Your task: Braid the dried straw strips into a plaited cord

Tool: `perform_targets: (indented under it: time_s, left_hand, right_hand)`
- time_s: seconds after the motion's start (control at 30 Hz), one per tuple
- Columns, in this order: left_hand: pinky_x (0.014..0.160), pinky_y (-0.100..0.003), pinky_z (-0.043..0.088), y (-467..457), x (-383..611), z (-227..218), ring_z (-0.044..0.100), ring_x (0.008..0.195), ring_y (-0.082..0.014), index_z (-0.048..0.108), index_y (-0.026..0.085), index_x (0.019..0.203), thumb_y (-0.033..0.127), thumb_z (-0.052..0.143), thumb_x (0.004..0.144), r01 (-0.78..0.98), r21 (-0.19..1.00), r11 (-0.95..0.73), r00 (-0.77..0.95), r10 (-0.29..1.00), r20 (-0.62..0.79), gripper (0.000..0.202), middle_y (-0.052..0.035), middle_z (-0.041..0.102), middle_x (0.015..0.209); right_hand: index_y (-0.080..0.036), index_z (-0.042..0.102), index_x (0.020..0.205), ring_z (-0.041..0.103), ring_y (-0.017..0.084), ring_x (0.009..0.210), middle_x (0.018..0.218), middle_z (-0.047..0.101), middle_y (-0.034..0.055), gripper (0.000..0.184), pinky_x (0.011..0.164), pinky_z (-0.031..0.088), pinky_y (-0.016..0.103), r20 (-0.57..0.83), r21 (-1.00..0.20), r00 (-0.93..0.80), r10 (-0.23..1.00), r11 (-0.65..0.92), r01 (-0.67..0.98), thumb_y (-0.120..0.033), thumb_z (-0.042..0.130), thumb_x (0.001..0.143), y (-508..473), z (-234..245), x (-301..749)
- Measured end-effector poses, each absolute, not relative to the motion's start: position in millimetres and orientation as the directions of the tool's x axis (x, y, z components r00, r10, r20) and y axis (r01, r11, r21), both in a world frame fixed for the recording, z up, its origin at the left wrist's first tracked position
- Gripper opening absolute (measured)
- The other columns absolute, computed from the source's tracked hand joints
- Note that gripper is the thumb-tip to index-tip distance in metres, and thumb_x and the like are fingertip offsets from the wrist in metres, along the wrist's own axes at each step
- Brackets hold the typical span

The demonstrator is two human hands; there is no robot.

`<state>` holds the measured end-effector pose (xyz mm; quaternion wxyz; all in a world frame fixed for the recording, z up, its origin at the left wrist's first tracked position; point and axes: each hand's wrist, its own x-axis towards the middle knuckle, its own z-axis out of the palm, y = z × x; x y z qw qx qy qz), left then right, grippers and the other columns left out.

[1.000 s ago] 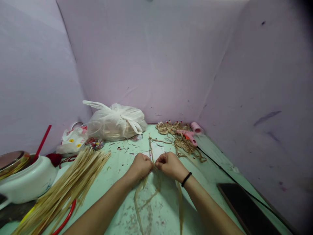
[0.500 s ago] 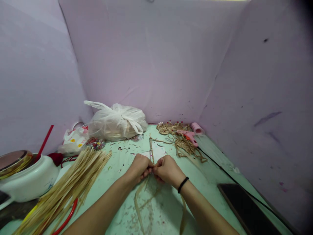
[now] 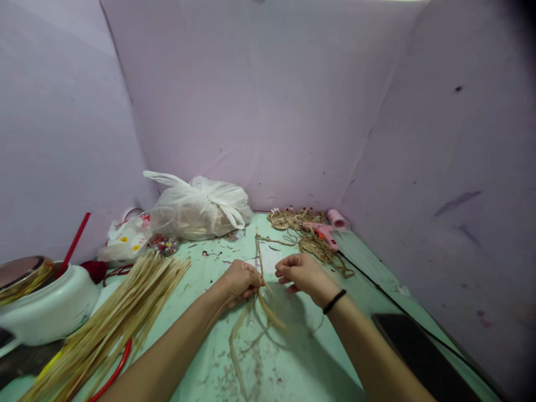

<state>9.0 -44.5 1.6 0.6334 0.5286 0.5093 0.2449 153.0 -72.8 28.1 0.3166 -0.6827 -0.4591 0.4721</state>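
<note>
View: your head camera | Post: above near edge of the green table (image 3: 288, 368) | Facing: forward, downward, toward its far corner | Range: near

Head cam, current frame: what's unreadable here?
Head view: how the straw strands cross inside the left hand; curled fingers cover it.
Head view: whether the right hand pinches a strand; motion blur.
Head view: white bag contents; cloudy plastic.
Head view: dark slab, cut off by bottom edge.

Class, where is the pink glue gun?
Head view: the glue gun lies near the far-right corner of the table, atop the twine tangle, beside the pink roll.
</note>
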Motion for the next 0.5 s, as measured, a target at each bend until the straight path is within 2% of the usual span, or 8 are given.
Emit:
perform_targets:
  time_s: [0.07, 0.17, 0.23, 0.33, 0.4, 0.5]
  left_hand:
    - [0.03, -0.018, 0.01, -43.2, 7.6, -0.5, 0.026, 0.025, -0.0031, 0.05, 0.012, 0.047, 0.013, 0.051, 0.051, 0.22, 0.925, 0.309, 0.379, 0.847, -0.373, 0.004, 0.0038, 0.042, 0.034]
    - [0.031, -0.018, 0.011, -41.9, 6.6, -1.6, 0.026, 0.025, -0.0029, 0.049, 0.012, 0.045, 0.013, 0.049, 0.051, 0.213, 0.936, 0.282, 0.415, 0.841, -0.348, 0.007, 0.0035, 0.041, 0.034]
    - [0.031, -0.018, 0.011, -41.6, 7.0, -0.8, 0.025, 0.025, -0.0029, 0.047, 0.013, 0.043, 0.012, 0.047, 0.051, 0.216, 0.939, 0.267, 0.437, 0.834, -0.338, 0.008, 0.0036, 0.04, 0.033]
    - [0.032, -0.019, 0.013, -41.6, 8.3, 0.0, 0.025, 0.026, -0.0033, 0.047, 0.013, 0.042, 0.011, 0.046, 0.05, 0.251, 0.936, 0.246, 0.455, 0.824, -0.338, 0.009, 0.004, 0.038, 0.031]
    - [0.033, -0.019, 0.014, -41.4, 8.6, -0.6, 0.025, 0.027, -0.0035, 0.047, 0.013, 0.042, 0.01, 0.046, 0.05, 0.292, 0.932, 0.215, 0.446, 0.832, -0.331, 0.009, 0.0044, 0.037, 0.031]
    - [0.035, -0.019, 0.016, -40.7, 6.7, -0.8, 0.026, 0.029, -0.0037, 0.047, 0.014, 0.04, 0.01, 0.047, 0.051, 0.354, 0.925, 0.14, 0.454, 0.839, -0.301, 0.011, 0.0047, 0.036, 0.031]
  right_hand:
    - [-0.014, 0.053, 0.068, 0.055, 0.011, 0.054, 0.067, 0.06, 0.0035, 0.007, 0.045, 0.043, 0.02, -0.457, -0.881, 0.065, 0.887, -0.462, 0.102, -0.009, 0.051, 0.064, -72.8, 29.2, 150.6]
    - [-0.013, 0.052, 0.062, 0.052, 0.009, 0.047, 0.053, 0.055, 0.0006, 0.007, 0.044, 0.044, 0.02, -0.49, -0.868, -0.127, 0.863, -0.495, -0.017, -0.007, 0.05, 0.062, -74.5, 24.1, 140.8]
    - [-0.013, 0.052, 0.054, 0.043, 0.006, 0.038, 0.044, 0.049, -0.0017, 0.009, 0.039, 0.038, 0.017, -0.455, -0.889, -0.146, 0.878, -0.458, 0.02, -0.008, 0.049, 0.061, -73.8, 16.9, 135.9]
    - [-0.013, 0.051, 0.047, 0.031, 0.003, 0.032, 0.039, 0.045, -0.0034, 0.014, 0.032, 0.026, 0.016, -0.377, -0.918, -0.054, 0.925, -0.365, 0.153, -0.009, 0.05, 0.06, -69.9, 5.4, 134.5]
    - [-0.013, 0.05, 0.044, 0.029, 0.003, 0.032, 0.036, 0.042, -0.0044, 0.015, 0.032, 0.021, 0.017, -0.347, -0.912, 0.003, 0.938, -0.338, 0.233, -0.009, 0.05, 0.059, -67.2, 0.0, 136.0]
    - [-0.014, 0.049, 0.045, 0.027, 0.004, 0.032, 0.034, 0.039, -0.0058, 0.013, 0.033, 0.019, 0.018, -0.338, -0.905, 0.034, 0.94, -0.335, 0.263, -0.01, 0.052, 0.057, -65.4, -3.7, 138.0]
